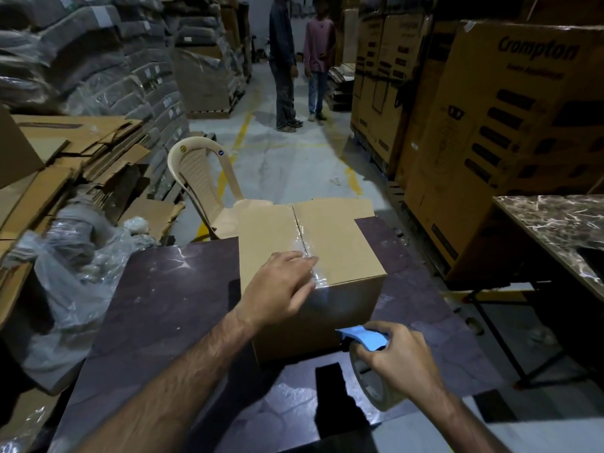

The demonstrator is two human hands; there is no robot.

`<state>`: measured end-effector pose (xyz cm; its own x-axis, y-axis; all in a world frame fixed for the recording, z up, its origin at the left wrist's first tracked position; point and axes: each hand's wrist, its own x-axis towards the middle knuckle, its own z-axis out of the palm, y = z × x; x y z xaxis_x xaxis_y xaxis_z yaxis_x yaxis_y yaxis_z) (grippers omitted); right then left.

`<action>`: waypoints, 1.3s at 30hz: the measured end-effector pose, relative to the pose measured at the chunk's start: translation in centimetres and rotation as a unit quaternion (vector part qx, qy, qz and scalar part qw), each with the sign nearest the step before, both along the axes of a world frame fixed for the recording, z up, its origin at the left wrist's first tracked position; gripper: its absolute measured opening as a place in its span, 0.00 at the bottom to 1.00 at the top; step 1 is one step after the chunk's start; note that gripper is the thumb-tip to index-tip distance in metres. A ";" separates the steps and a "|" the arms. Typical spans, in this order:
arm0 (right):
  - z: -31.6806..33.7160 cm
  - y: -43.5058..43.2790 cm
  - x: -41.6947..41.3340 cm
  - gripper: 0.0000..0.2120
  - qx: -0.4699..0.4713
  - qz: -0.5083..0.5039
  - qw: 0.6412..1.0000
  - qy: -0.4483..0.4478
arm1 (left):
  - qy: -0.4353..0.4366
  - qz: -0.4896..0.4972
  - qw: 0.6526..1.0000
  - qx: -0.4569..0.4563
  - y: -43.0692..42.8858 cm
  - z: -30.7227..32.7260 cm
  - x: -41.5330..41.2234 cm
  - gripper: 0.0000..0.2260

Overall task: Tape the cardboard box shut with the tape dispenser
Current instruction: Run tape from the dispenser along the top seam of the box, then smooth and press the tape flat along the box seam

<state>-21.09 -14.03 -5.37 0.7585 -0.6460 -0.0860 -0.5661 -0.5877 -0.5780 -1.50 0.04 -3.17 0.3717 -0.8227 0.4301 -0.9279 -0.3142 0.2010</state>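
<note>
While the left hand (pixel 284 286) lies flat on the near part of the lid, fingers straight and pressing the glossy strip of tape (pixel 307 256) onto the seam, the right hand (pixel 400 356) hangs lower and closer to the person. It is curled tight round the tape dispenser (pixel 362 338), blue head pointing toward the box and the roll tucked under the palm. The dispenser sits off the front face near its lower right corner, not touching the cardboard as far as I can tell.

The cardboard box (pixel 340 243) stands straight ahead of both hands on the dark table (pixel 163 305), flaps down. What matters is the seam (pixel 295 220): it runs away from the person, from the near top edge to the far one, leaning slightly left. Shiny tape shows over the near edge and partway along; the far stretch looks bare, though glare makes that uncertain.

To my eye, the next pass has to travel along that line — outward from the body. The left hand is on it; the right would have to rise past the front face to reach the lid.

Beyond the table stand a plastic chair (pixel 196 178), flattened cartons (pixel 81 148) on the left and printed boxes (pixel 510 125) on the right.
</note>
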 end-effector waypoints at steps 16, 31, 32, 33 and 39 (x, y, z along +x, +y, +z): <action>-9.2 -11.1 -4.0 0.40 -0.147 0.042 0.974 0.167 | 0.580 0.056 0.804 0.121 -15.4 -11.4 -13.3 0.18; -14.1 -15.6 -3.8 0.35 -0.199 0.091 0.963 0.159 | 0.670 0.141 0.727 0.060 -20.3 -14.8 -15.2 0.15; -13.9 -15.7 -3.8 0.34 -0.191 0.102 0.963 0.161 | 0.676 0.152 0.719 0.049 -20.4 -15.0 -15.1 0.14; -13.8 -15.6 -4.0 0.34 -0.171 0.117 0.965 0.158 | 0.682 0.160 0.713 0.040 -20.4 -15.3 -15.1 0.14; -15.0 -15.7 -4.9 0.32 -0.094 0.152 0.970 0.163 | 0.704 0.154 0.692 0.047 -19.2 -15.2 -15.3 0.15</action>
<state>-25.95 -29.76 -20.35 0.8687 -0.4249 -0.2547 -0.4851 -0.8337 -0.2639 -16.82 -19.15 -18.38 0.5317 -0.6114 -0.5861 0.2809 -0.5255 0.8031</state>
